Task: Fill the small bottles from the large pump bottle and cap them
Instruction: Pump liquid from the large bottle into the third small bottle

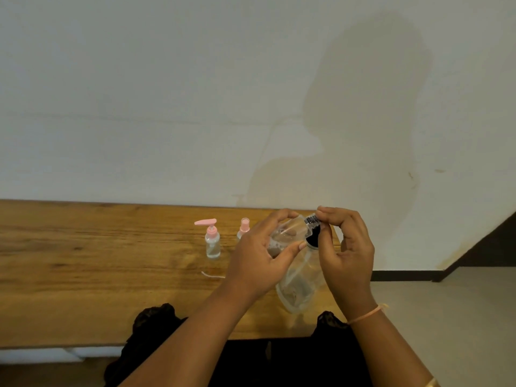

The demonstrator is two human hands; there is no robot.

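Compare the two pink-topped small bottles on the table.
The pump-top bottle has a long spout pointing left; the cap-top bottle has a plain cylindrical top. The pump-top bottle stands in full view; the cap-top bottle is partly hidden behind the left hand. Both are clear, upright and pink-topped.

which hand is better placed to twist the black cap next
Right hand, probably: its fingers already pinch the black cap, while the left hand grips the clear bottle and can steady it.
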